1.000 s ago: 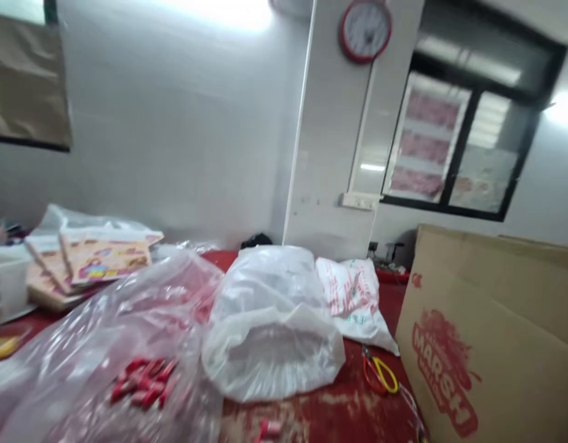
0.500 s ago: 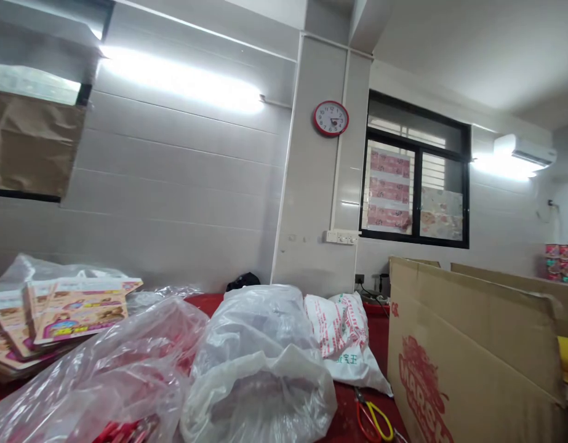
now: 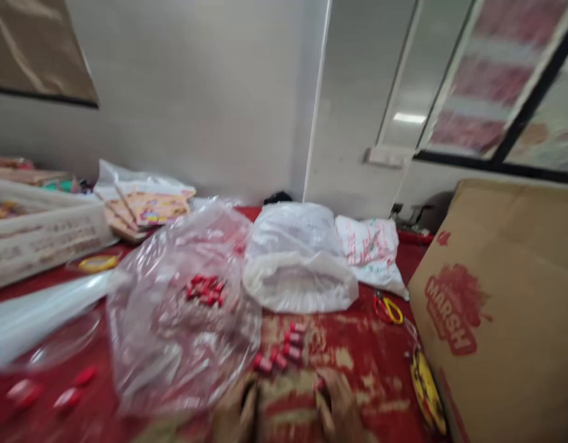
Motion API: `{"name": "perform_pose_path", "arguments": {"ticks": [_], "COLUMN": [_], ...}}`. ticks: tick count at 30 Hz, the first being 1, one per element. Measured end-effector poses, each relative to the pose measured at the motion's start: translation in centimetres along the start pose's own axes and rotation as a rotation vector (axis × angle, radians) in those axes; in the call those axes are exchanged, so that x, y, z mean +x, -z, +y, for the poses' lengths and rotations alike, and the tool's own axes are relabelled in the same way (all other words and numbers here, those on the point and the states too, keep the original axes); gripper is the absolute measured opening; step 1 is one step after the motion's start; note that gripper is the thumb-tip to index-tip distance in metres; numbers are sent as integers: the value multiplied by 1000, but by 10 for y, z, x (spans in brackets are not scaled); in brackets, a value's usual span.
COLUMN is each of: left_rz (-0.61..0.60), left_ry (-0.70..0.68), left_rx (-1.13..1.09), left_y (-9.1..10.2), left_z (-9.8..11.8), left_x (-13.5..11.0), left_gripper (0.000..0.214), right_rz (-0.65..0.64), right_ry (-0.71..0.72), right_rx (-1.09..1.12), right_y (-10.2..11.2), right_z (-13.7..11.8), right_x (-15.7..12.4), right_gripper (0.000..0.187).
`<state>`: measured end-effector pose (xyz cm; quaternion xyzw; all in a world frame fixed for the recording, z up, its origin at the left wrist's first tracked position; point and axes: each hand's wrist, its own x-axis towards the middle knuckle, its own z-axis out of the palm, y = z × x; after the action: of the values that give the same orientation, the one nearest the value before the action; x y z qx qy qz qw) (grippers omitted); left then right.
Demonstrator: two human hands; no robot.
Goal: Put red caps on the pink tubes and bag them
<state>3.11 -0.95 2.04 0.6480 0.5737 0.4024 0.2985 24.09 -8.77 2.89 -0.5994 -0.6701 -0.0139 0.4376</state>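
Observation:
At the bottom middle, both my hands are smeared by motion above the worn red table (image 3: pixel 376 375). My left hand (image 3: pixel 237 409) has curled fingers beside the edge of a clear plastic bag (image 3: pixel 149 344); its grip is unclear. In my right hand (image 3: pixel 339 406), a small red piece (image 3: pixel 319 384) shows at the fingertips. Just beyond my hands lie several small red-and-white pieces (image 3: pixel 279 357), too blurred to name. More red pieces (image 3: pixel 206 289) are heaped on or in the clear bag. An open white plastic sack (image 3: pixel 302 286) stands behind.
A tall cardboard box (image 3: pixel 505 277) stands at the right, with a yellow object (image 3: pixel 426 391) and red-and-yellow-handled scissors (image 3: pixel 389 307) beside it. At left are a white basket (image 3: pixel 48 246), rolled clear plastic (image 3: pixel 48 314), yellow tape (image 3: pixel 98 263) and printed cards (image 3: pixel 159 206).
The view has tilted down from the wall and clock to the table. Both my hands, the loose red pieces and the white basket have come into view.

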Motion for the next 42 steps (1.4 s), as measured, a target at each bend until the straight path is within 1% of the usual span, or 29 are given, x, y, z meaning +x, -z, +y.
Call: {"name": "perform_pose_path", "arguments": {"ticks": [1, 2, 3, 4, 6, 9, 12, 15, 19, 22, 24, 26, 27, 29, 30, 33, 35, 36, 38, 40, 42], "left_rz": [5, 21, 29, 11, 3, 1, -10, -20, -19, -5, -5, -9, -8, -1, 2, 3, 2, 2, 2, -5, -9], "left_ry": [-45, -84, -101, -110, -104, -95, -93, -83, -78, -77, -86, -101, -106, -106, -103, -98, -104, -106, -107, -106, -106], "left_rx": [-41, -67, -76, -76, -72, -60, -61, -64, -63, -52, -52, -59, -62, -64, -61, -53, -50, -48, -43, -45, -58], "left_y": [-1, -3, -5, -7, -10, -12, -11, -10, -10, -8, -8, -7, -7, -8, -8, -9, -9, -8, -8, -8, -10], "left_z": [-3, -5, -5, -5, -2, 3, 6, 7, 7, 6, 6, 7, 7, 7, 6, 5, 3, 3, 1, -1, -2], "left_x": [-7, -12, -14, -15, -15, -16, -18, -19, -20, -20, -20, -20, -19, -19, -18, -17, -18, -18, -18, -17, -14], "left_gripper": [14, 17, 19, 21, 22, 22, 22, 22, 22, 23, 22, 22, 21, 21, 21, 21, 20, 20, 19, 19, 18], "right_rz": [-30, -40, -17, 31, 26, -44, -31, -78, -33, -43, 5, 28, 4, -71, -85, -36, 3, 12, 23, 40, 57], "right_ry": [-26, -36, -27, -19, 20, 53, 19, 84, 115, 170, 168, 123, 85, -38, -135, -463, -606, -651, -733, -787, -783], "right_rx": [30, 59, 68, 71, 59, 79, 85, 12, 18, -17, 1, 32, 51, 132, 206, 572, 841, 946, 1074, 1109, 1066], "right_y": [-6, -10, -13, -16, -18, -17, -15, -13, -13, -17, -19, -20, -20, -17, -15, -9, -5, -5, -5, -6, -7], "right_z": [8, 14, 21, 26, 33, 38, 40, 40, 36, 33, 33, 34, 34, 33, 31, 22, 15, 12, 8, 7, 7], "right_x": [-11, -20, -29, -35, -41, -42, -40, -38, -35, -34, -34, -35, -36, -37, -36, -32, -26, -23, -17, -13, -11], "right_gripper": [22, 23, 29, 34, 38, 38, 43, 41, 47, 44, 44, 42, 40, 36, 37, 45, 46, 43, 38, 37, 42]}}
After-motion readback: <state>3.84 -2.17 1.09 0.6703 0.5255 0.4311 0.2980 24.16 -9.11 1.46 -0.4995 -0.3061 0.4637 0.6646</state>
